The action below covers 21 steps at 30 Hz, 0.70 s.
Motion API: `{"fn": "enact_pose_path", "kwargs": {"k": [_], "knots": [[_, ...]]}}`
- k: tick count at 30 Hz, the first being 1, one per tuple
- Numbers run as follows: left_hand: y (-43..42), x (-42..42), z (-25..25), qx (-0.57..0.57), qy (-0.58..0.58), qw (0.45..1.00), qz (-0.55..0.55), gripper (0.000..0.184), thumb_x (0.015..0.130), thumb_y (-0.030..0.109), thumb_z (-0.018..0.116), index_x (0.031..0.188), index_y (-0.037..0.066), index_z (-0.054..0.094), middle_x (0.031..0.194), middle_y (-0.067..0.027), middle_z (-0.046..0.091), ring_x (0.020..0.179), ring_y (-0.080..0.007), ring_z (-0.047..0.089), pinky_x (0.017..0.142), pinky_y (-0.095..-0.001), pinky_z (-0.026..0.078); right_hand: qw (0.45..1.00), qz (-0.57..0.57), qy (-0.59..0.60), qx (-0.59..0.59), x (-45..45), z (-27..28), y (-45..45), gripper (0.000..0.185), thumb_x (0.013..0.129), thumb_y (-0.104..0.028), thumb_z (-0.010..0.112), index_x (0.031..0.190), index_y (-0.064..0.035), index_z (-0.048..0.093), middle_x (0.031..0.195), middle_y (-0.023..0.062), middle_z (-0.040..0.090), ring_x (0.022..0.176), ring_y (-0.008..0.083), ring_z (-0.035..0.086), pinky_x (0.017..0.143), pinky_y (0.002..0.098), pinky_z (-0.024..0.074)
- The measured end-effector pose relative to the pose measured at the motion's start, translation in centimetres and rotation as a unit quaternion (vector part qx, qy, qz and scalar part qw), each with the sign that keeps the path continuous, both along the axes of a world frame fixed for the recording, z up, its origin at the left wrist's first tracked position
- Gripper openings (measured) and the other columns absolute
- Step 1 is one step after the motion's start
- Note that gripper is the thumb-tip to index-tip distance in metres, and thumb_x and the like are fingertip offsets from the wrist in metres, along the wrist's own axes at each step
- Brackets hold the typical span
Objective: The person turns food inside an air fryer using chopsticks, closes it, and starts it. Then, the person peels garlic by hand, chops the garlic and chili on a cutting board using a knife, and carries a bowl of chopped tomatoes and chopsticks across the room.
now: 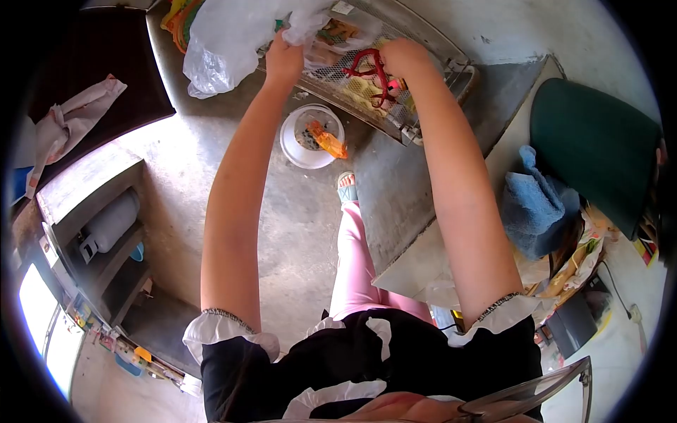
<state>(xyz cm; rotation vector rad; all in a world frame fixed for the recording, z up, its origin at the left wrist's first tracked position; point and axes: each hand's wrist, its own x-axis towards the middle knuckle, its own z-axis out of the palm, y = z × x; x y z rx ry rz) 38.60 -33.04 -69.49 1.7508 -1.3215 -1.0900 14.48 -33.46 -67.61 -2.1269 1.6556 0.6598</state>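
Note:
At the upper middle, my left hand (pixel 285 59) is closed on the edge of a thin, whitish, see-through plastic bag (pixel 222 46), which spreads out to its left. My right hand (pixel 403 58) reaches over a metal mesh basket (pixel 324 83), its fingers curled down and mostly hidden. Against those fingers lies a red, looped, cord-like thing (pixel 379 70); whether the hand grips it cannot be seen. Inside the basket are pale yellow and brownish items, too small to name, partly under clear plastic.
Below the basket, a white bucket (pixel 287 143) with an orange wrapper (pixel 328 139) stands on the concrete floor, near my foot. A grey ledge (pixel 395 204) runs under the basket. To the right are a blue towel (pixel 536 204) and a dark green chair back (pixel 592 148); shelves (pixel 99 169) stand left.

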Motion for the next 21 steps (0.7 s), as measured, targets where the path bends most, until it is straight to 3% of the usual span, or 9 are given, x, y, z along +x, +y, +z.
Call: {"fn": "enact_pose_path", "kwargs": {"k": [2, 8, 11, 14, 17, 18, 19, 21], "knots": [[0.0, 0.1, -0.5, 0.002, 0.016, 1.0, 0.007, 0.04, 0.088, 0.027, 0.055, 0.122, 0.006, 0.054, 0.112, -0.018, 0.064, 0.106, -0.03, 0.06, 0.091, -0.0353, 0.044, 0.999, 0.023, 0.042, 0.016, 0.5, -0.3, -0.2, 0.013, 0.084, -0.022, 0.068, 0.088, -0.0119, 0.074, 0.095, 0.0105, 0.068, 0.091, 0.0277, 0.066, 0.075, 0.0397, 0.0558], [1.3, 0.3, -0.2, 0.002, 0.072, 0.997, 0.037, 0.043, 0.088, 0.029, 0.055, 0.125, 0.007, 0.053, 0.114, -0.0181, 0.063, 0.107, -0.0294, 0.059, 0.091, -0.0348, 0.043, 0.999, 0.005, -0.046, 0.027, 1.1, 1.9, 0.9, 0.01, 0.085, -0.02, 0.065, 0.085, -0.0141, 0.074, 0.098, 0.0107, 0.068, 0.092, 0.0269, 0.066, 0.077, 0.0398, 0.0547], [1.4, 0.3, 0.2, 0.009, 0.06, 0.998, 0.033, 0.043, 0.087, 0.03, 0.056, 0.123, 0.006, 0.053, 0.115, -0.018, 0.063, 0.107, -0.0289, 0.06, 0.09, -0.0346, 0.044, 0.994, -0.006, -0.088, -0.065, 1.0, 0.2, 1.8, 0.013, 0.085, -0.023, 0.064, 0.091, -0.0153, 0.072, 0.099, 0.0093, 0.068, 0.092, 0.0268, 0.066, 0.076, 0.04, 0.0542], [1.6, 0.4, 1.0, 0.02, 0.029, 0.999, 0.019, 0.043, 0.085, 0.029, 0.059, 0.121, 0.005, 0.054, 0.114, -0.0189, 0.063, 0.107, -0.0283, 0.06, 0.089, -0.0357, 0.045, 0.995, 0.0, -0.081, -0.052, 1.3, -0.4, 1.6, 0.02, 0.083, -0.022, 0.064, 0.101, -0.0154, 0.069, 0.097, 0.0093, 0.068, 0.091, 0.0279, 0.067, 0.074, 0.0405, 0.0542], [3.1, 0.1, 1.5, -0.011, 0.003, 1.0, -0.001, 0.045, 0.083, 0.024, 0.065, 0.121, 0.003, 0.054, 0.117, -0.0152, 0.061, 0.109, -0.0229, 0.058, 0.091, -0.033, 0.045, 0.996, 0.058, 0.027, 0.057, 1.9, 1.1, 1.4, 0.026, 0.081, -0.022, 0.065, 0.106, -0.0152, 0.067, 0.099, 0.0089, 0.067, 0.093, 0.0257, 0.065, 0.08, 0.0374, 0.0515], [3.4, 0.1, 1.6, -0.032, -0.003, 0.999, -0.008, 0.046, 0.083, 0.022, 0.068, 0.122, 0.003, 0.054, 0.119, -0.0131, 0.06, 0.111, -0.0204, 0.058, 0.093, -0.0314, 0.045, 0.995, 0.089, 0.035, 0.016, 1.6, 0.3, 1.8, 0.023, 0.076, -0.025, 0.069, 0.097, -0.0166, 0.069, 0.097, 0.0073, 0.068, 0.097, 0.025, 0.063, 0.082, 0.0376, 0.0489], [3.9, 0.2, 1.3, -0.056, -0.021, 0.998, -0.002, 0.048, 0.081, 0.023, 0.069, 0.121, 0.002, 0.054, 0.117, -0.0155, 0.061, 0.108, -0.0235, 0.058, 0.091, -0.0338, 0.046, 0.991, 0.121, 0.043, -0.026, 1.1, -0.9, 2.7, 0.021, 0.07, -0.027, 0.073, 0.088, -0.018, 0.071, 0.094, 0.0057, 0.068, 0.101, 0.0244, 0.061, 0.084, 0.0378, 0.0464], [5.3, 0.2, 0.4, -0.104, -0.056, 0.993, 0.011, 0.051, 0.077, 0.023, 0.072, 0.118, -0.001, 0.054, 0.112, -0.0202, 0.061, 0.103, -0.0299, 0.06, 0.088, -0.0384, 0.047, 0.982, 0.164, 0.075, -0.052, 1.5, 0.3, 3.4, 0.023, 0.069, -0.027, 0.073, 0.09, -0.019, 0.07, 0.102, 0.0033, 0.064, 0.108, 0.0232, 0.056, 0.091, 0.0379, 0.0401]]}}
